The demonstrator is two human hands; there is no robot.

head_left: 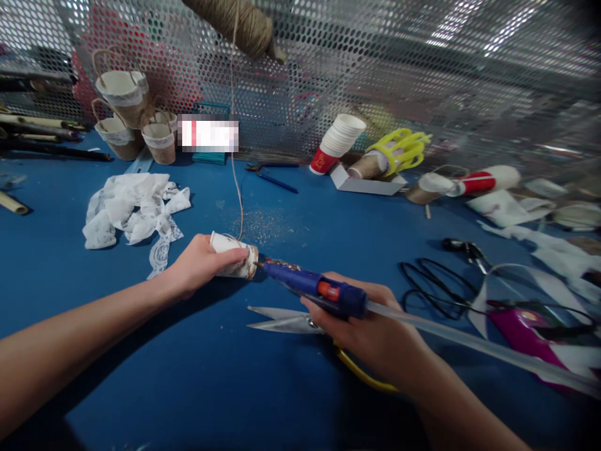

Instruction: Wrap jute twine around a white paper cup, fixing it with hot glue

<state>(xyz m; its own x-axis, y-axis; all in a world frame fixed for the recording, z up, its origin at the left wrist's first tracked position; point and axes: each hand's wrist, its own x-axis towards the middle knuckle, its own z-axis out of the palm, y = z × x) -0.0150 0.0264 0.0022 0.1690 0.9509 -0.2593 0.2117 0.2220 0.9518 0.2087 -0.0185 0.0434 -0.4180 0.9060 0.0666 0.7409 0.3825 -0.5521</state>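
Observation:
My left hand (200, 263) is wrapped round a small white paper cup (233, 254) that lies on its side on the blue table, partly wound with twine. A strand of twine (235, 156) runs up from the cup to a spool (244, 25) hanging overhead. My right hand (370, 332) grips a blue glue gun (312, 287) with an orange trigger; its nozzle touches the cup's bottom end. A clear glue stick (469, 341) sticks out behind the gun.
Scissors (286, 319) with yellow handles lie under my right hand. White lace (136, 210) lies at the left, finished cups (126, 113) behind it. Stacked cups (338, 141), a yellow holder (399, 150), black cords (436, 288) and a pink tool (521, 326) crowd the right. Perforated metal fencing (422, 69) backs the table.

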